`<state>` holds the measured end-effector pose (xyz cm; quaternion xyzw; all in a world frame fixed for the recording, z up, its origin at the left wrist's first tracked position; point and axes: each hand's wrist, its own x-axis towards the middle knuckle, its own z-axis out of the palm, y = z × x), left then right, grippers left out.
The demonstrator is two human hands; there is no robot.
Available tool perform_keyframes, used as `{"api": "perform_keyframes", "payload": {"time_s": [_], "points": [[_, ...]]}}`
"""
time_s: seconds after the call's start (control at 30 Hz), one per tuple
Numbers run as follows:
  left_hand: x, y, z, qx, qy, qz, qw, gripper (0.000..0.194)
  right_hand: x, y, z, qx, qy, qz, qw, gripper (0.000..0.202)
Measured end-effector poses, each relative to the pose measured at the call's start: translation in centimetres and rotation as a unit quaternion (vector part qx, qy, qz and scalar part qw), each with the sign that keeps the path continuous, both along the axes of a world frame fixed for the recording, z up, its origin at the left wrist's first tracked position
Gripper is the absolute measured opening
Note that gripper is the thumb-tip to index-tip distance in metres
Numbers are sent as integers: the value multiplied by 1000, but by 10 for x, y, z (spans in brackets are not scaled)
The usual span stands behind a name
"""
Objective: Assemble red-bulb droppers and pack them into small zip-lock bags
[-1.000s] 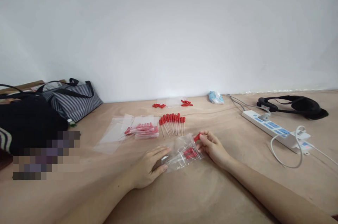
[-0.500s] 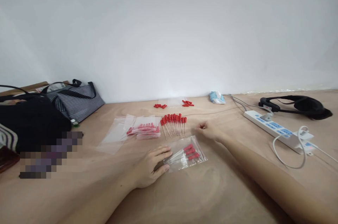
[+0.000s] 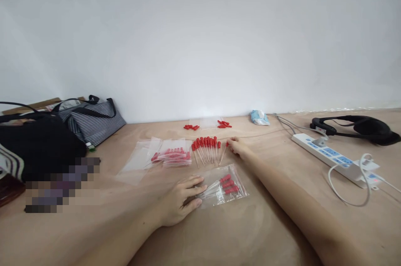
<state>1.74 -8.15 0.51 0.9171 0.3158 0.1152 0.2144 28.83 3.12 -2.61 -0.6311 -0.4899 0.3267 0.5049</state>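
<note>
My left hand (image 3: pixel 183 197) lies with its fingers stretched over the near-left end of a clear zip bag (image 3: pixel 216 201), pressing it to the table. Inside that bag are 3 droppers (image 3: pixel 228 183) with red rubber bulbs. My right hand (image 3: pixel 239 148) pinches the red bulb of a single dropper (image 3: pixel 223 154), its thin clear tube pointing down toward the table. Just left of it, several red-bulbed droppers (image 3: pixel 206 145) lie side by side in a fan. Further left is a pile of filled zip bags (image 3: pixel 177 159) with red bulbs showing through.
Empty-looking clear bags (image 3: pixel 133 161) lie left of the pile. Loose red bulbs (image 3: pixel 224 124) and clear tubes sit by the wall. A tissue pack (image 3: pixel 260 117), a power strip (image 3: pixel 333 158) and a black headset (image 3: pixel 354 126) are at right; a striped bag (image 3: pixel 97 122) stands left.
My right hand has moved slightly left and away from me, beside the fan of droppers, and a dropper now shows in its fingers. My left hand stays on the bag.
</note>
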Motion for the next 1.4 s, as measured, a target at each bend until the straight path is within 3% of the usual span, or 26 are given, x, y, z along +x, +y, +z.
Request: {"api": "perform_keyframes", "payload": {"time_s": [0.17, 0.3, 0.53, 0.67, 0.9, 1.0, 1.27, 1.4], "points": [[0, 0, -2, 6, 8, 3, 1000, 38, 37, -49, 0, 66, 101, -31, 992, 27], [0, 0, -1, 6, 9, 4, 1000, 38, 50, -82, -7, 137, 220, -48, 965, 38], [0, 2, -3, 15, 8, 5, 1000, 38, 19, -101, -3, 116, 302, -11, 946, 39], [0, 1, -2, 16, 11, 8, 1000, 40, -1, -111, 3, 63, 332, 59, 939, 39], [2, -2, 2, 18, 7, 16, 1000, 44, -8, -117, 8, 9, 271, 219, 937, 36], [2, -1, 1, 16, 6, 17, 1000, 44, -8, -114, 5, -10, 233, 251, 940, 38], [3, -2, 4, 8, 6, 18, 1000, 43, 0, -106, 4, -86, 57, 243, 965, 31], [2, -1, 1, 5, -10, 13, 1000, 40, 12, -77, 10, -69, -74, 99, 990, 22]]}}
